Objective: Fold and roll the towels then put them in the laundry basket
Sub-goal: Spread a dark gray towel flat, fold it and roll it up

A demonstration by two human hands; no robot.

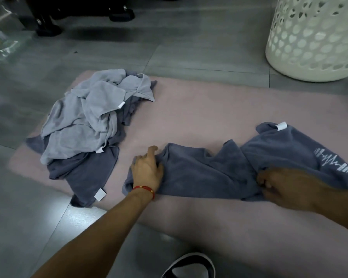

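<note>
Towel (209, 173) edges in both hands

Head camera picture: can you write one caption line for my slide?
Both hands, left and right, grip a dark blue towel on a pink mat beside unfolded towels.

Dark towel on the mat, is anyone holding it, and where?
Yes. The left hand grips the dark towel at its left end; the right hand pinches its near edge.
</note>
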